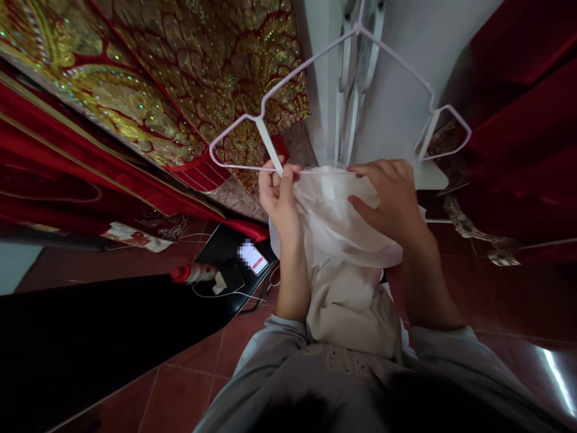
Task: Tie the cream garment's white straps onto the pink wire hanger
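Note:
A pale pink clothes hanger (pixel 311 63) is held up in front of me, its top running out of the upper edge of the view. My left hand (pixel 282 195) is closed on the hanger's lower bar, at the foot of one white strap (pixel 269 144). My right hand (pixel 390 195) is at the bar further right, fingertips touching it and thumb spread apart below. Thin white cloth (pixel 347 231) hangs in folds from around the bar between both hands. Whether it passes over the bar or lies behind it I cannot tell.
Gold-sequinned red garments (pixel 216 66) hang at the left, dark red cloth (pixel 527 144) at the right. White metal bars (pixel 347 102) stand ahead against a pale wall. A black table (pixel 135 319) at lower left holds a lit phone (pixel 255 258) and a red-capped bottle (pixel 193 272).

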`<move>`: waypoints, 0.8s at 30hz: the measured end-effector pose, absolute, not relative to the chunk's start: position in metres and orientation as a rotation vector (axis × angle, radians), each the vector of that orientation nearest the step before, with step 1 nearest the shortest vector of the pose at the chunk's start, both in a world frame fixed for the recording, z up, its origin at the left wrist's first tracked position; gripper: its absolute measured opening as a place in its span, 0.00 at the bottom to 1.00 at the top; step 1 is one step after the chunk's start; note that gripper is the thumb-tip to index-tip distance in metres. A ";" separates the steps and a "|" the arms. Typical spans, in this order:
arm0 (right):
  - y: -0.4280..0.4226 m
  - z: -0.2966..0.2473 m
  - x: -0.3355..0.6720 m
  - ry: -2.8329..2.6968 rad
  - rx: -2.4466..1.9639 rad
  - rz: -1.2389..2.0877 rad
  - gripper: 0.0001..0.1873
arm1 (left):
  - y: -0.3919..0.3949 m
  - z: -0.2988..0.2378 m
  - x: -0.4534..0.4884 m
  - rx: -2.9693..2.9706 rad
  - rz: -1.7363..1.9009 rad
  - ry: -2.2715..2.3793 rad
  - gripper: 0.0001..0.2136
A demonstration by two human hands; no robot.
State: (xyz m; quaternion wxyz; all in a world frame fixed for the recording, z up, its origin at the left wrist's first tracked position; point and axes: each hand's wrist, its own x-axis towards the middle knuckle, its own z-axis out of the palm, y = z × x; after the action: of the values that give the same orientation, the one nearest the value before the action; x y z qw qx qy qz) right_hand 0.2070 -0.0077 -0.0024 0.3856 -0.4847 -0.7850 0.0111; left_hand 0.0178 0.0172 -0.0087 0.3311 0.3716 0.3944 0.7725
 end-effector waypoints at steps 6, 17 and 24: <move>-0.008 -0.015 0.191 -1.861 -1.213 0.027 0.16 | 0.012 -0.030 0.005 1.137 2.229 1.219 0.17; -0.007 -0.018 0.190 -1.818 -1.197 0.042 0.14 | -0.015 -0.002 -0.004 1.248 1.855 1.204 0.03; -0.007 -0.021 0.186 -1.841 -1.185 0.029 0.15 | 0.009 0.028 -0.040 0.960 2.015 0.730 0.05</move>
State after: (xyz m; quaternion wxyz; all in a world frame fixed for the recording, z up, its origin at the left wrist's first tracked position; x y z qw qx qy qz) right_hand 0.1857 -0.0069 -0.0210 0.4580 -0.4812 -0.7474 0.0118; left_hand -0.0398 0.0086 0.0280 0.3864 0.3773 0.2866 0.7913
